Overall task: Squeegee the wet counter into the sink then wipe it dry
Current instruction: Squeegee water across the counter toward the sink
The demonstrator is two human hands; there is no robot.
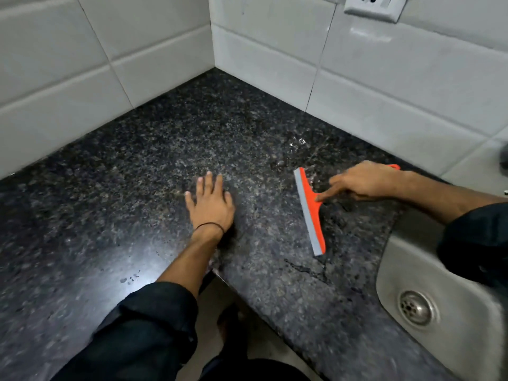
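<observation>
An orange squeegee [310,213] with a grey rubber blade lies blade-down on the dark speckled granite counter [137,166], just left of the steel sink [412,273]. My right hand [365,182] grips its handle, with the index finger stretched along the orange neck toward the blade. My left hand [210,203] rests flat on the counter with straight, spread fingers, well left of the squeegee. Water streaks and droplets [308,268] show on the granite near the blade's lower end.
White tiled walls [275,56] meet in a corner behind the counter, with a wall socket [371,6] at the top right. The sink drain [416,307] is at the lower right. The counter's inner front edge [225,279] runs above the floor.
</observation>
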